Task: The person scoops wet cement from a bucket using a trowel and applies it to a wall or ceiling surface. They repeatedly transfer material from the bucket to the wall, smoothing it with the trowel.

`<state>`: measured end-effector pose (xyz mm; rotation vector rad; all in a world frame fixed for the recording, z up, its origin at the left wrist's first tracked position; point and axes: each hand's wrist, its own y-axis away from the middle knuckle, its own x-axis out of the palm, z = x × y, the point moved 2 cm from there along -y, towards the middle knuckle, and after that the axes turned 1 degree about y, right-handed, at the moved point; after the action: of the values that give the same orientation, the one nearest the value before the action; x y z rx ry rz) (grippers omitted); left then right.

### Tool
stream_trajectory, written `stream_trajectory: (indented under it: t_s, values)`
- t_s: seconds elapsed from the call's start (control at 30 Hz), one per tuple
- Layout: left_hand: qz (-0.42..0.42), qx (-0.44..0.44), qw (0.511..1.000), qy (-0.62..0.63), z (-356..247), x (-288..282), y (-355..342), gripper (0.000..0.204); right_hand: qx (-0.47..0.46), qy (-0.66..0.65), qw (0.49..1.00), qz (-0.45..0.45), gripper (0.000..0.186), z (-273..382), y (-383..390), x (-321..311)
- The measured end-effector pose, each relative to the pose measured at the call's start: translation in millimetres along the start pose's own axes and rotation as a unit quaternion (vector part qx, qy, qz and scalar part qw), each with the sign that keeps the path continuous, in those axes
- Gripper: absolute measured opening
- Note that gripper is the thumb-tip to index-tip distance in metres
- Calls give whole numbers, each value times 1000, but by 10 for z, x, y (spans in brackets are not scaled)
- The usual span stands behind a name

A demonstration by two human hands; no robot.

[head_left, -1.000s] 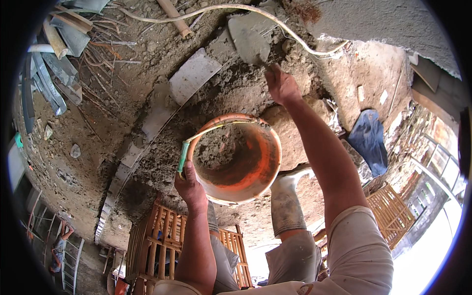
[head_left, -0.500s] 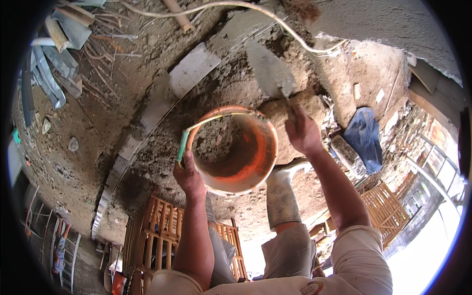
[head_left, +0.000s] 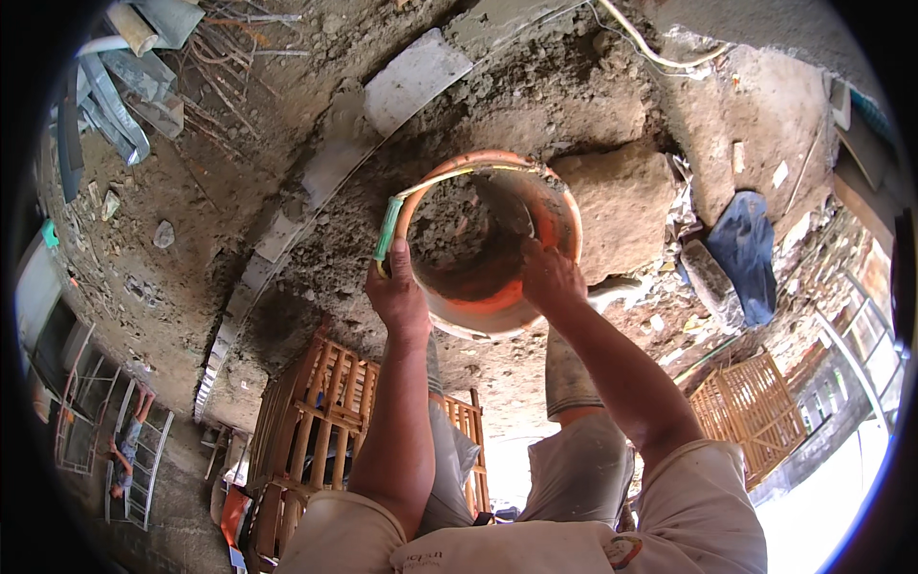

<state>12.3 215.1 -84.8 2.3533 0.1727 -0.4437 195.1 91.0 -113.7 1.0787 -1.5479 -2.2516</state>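
Observation:
An orange bucket [head_left: 573, 215] with grey, crumbly mortar [head_left: 448, 225] inside is tilted with its mouth toward me. My left hand [head_left: 398, 301] is closed on the bucket's left rim, beside the green grip [head_left: 387, 228] of its wire handle. Over the right side of the mouth, my right hand [head_left: 555, 280] is closed round a trowel [head_left: 529, 226]. The trowel's blade reaches into the bucket and is mostly hidden in the shadow and mortar there.
Pale flat slabs [head_left: 416, 81] form a curved edging on the dirt. A dark blue cloth [head_left: 744, 253] lies at the right, by a block. Bamboo racks [head_left: 330, 411] stand beside my legs. Metal scraps [head_left: 110, 105] lie far left; a hose [head_left: 660, 55] runs at the top.
My right hand has brought the trowel from beyond the bucket, at the upper right, back into its mouth. My left hand still grips the bucket, and the view has shifted slightly.

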Motion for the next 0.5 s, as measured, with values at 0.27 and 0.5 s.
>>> stream_trajectory:
  t_s: [0.27,0.5]
  values:
    - [4,-22,999,-41,39,-68,-1,55,-7,-189,977,102,42,219,-7,111]
    - [-1,11,1000,-27,18,-38,-29,47,-114,-258,953,109,42,-154,326,-136]
